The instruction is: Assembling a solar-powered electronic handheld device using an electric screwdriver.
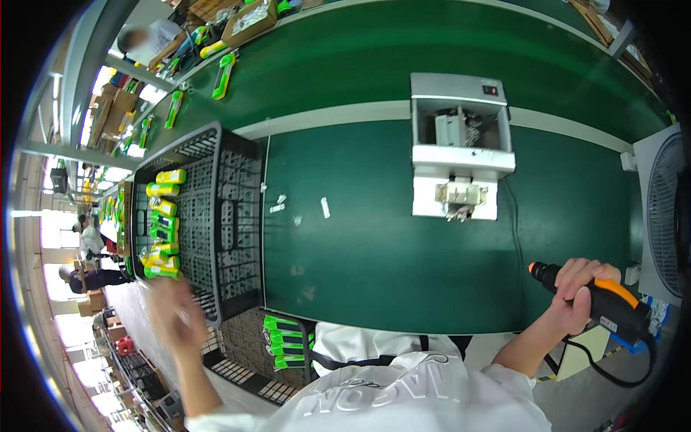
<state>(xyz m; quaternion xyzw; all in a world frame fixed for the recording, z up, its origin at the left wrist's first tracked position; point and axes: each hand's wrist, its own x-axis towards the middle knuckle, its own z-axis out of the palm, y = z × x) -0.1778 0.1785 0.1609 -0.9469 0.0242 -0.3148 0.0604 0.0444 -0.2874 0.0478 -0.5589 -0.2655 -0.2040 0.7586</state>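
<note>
My right hand is wrapped round a black and orange electric screwdriver, held over the bench's near right edge. Its orange tip points left, and a black cord loops down from its other end. My left hand, smeared by motion, is at the near left corner of a black plastic crate. Inside, a row of yellow-and-green handheld devices lies along the left side, the closest ones just beyond my fingers. Whether those fingers hold anything cannot be made out.
A grey screw feeder stands on the green bench. Small white pieces lie left of it. More green devices sit in a lower crate by my lap. A fan stands at right. Other people are far left.
</note>
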